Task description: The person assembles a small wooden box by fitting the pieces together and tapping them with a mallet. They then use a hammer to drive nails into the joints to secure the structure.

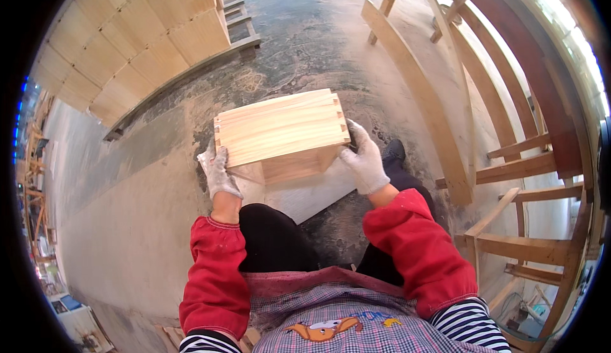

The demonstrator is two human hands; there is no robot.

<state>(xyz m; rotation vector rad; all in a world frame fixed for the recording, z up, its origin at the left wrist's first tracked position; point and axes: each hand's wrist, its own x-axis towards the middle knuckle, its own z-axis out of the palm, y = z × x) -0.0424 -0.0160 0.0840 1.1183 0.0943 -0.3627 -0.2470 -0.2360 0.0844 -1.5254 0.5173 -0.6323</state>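
- Your left hand [218, 173] in a white work glove grips the left end of the wooden box [282, 129], fingers curled up onto its lower left corner.
- Your right hand [364, 161], gloved the same, is closed on the right end of the box, thumb side pressed against the finger-jointed corner.
- The box sits between both hands, in front of your knees, tilted so a wide plank side faces up at you.
- Box is pale wood, with interlocking finger joints showing along its left and right edges.
- Underside of the box is open or hollow; you can see an inner wall in shadow below the top face.
- A flat pale board [304, 195] lies just under the box, on or near your lap; can't tell whether the box touches it.
- Your legs are in black trousers [273, 238], red sleeve covers [215, 276] on both forearms, a checked apron [331, 318] at the bottom edge.
- Floor [127, 213] is grey concrete with sawdust scattered near the box.
- Stack of similar pale boxes [133, 41] stands upper left, well apart from your hands, on a low platform.
- Wooden frames [509, 162] with curved rails lean along the right side, near your right arm but not touching it.
- A long pale curved plank [417, 95] lies right of the box, between it and the frames.
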